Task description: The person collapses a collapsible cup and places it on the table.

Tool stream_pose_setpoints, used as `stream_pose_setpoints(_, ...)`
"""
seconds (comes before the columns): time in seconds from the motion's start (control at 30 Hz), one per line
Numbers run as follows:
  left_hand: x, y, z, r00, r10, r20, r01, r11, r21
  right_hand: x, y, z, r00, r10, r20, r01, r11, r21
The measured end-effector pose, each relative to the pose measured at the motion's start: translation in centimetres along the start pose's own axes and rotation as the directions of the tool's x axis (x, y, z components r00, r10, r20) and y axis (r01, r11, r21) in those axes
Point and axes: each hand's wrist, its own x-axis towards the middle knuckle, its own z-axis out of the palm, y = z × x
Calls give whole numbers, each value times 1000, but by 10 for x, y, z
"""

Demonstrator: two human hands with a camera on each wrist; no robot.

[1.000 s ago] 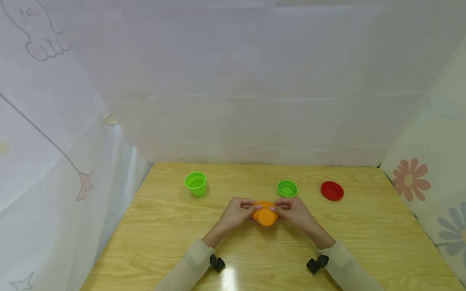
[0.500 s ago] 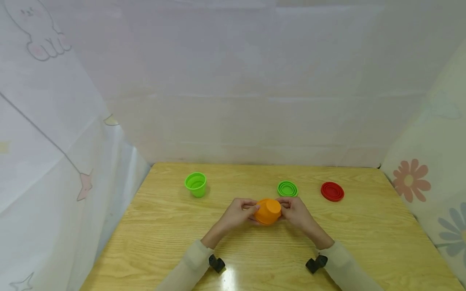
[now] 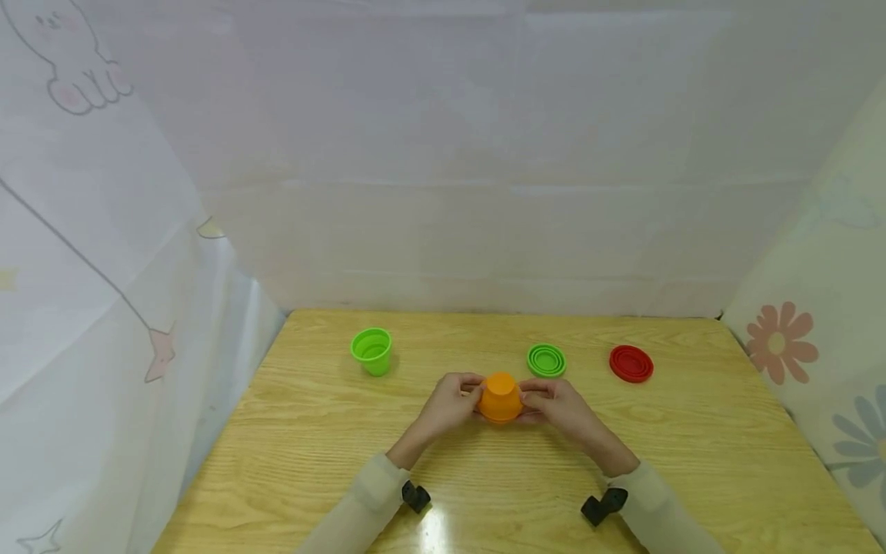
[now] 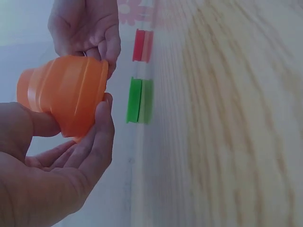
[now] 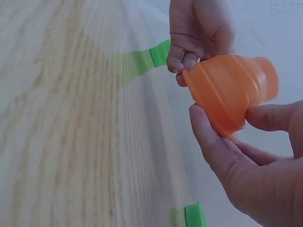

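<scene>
An orange collapsible cup (image 3: 501, 398) is held bottom-up above the table, with its stepped wall drawn out. My left hand (image 3: 447, 405) pinches its left side, thumb on the wall and fingers under the rim, as the left wrist view shows. On the opposite side my right hand (image 3: 562, 408) grips it the same way, the thumb (image 5: 270, 117) pressing the wall near the narrow end. Just beyond the right hand lies a flattened green collapsible cup (image 3: 546, 360). The cup's inside is hidden.
An expanded green cup (image 3: 372, 351) stands upright at the back left of the wooden table (image 3: 311, 431). A flattened red cup (image 3: 631, 363) lies at the back right. Patterned white cloth (image 3: 484, 192) hangs behind the table and at both sides.
The orange cup has turned in my hands: its base faced toward me, then tilted right, and now points up and away. Both hands keep hold of it in nearly the same place.
</scene>
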Motion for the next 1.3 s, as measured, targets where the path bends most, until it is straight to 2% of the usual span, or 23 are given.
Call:
stream_pose_setpoints(0.13,0,0,0,1000,-17,25,18,999,-44,2,0,-1,1000,-22,-6,22,1000,-11)
stream_pose_setpoints(0.27,-1,-1,-2,994,-40,104,54,988,-143,3,-1,-1,998,-31,-49,28,998,-55)
stream_pose_setpoints(0.43,-2,-3,-6,982,-50,181,87,975,-206,4,-2,-1,996,-31,-84,23,996,-90)
stream_pose_setpoints(0.77,-1,-3,-8,991,-39,127,58,987,-150,2,-3,-2,1000,-29,7,30,996,-82)
stream_pose_setpoints(1.03,0,3,-6,994,-39,105,51,992,-116,5,-3,1,998,-51,-39,47,993,-110)
stream_pose_setpoints(1.3,-2,2,-4,993,-27,119,43,989,-140,5,-4,5,995,-83,-62,72,984,-162)
